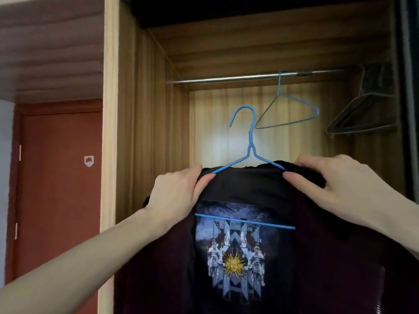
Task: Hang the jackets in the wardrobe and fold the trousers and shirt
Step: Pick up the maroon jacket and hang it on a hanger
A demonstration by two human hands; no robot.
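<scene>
Open wooden wardrobe point(145, 132) ahead, steel rail point(226, 78) across the top. Held up in front of it: dark jacket point(328, 257), blue printed panel with a golden sun at its middle, draped on a blue wire hanger point(250, 141), hook free below the rail. Left hand point(179, 196) and right hand point(335, 184) raised at shoulder level, each grip pinching the jacket's shoulder against the hanger wire. Empty blue hanger point(288, 112) on the rail; dark hangers point(362, 116) bunched at right.

jacket point(249, 186) on hanger point(250, 141) before wardrobe point(145, 109), rail point(226, 78) above, door point(59, 177) left
</scene>
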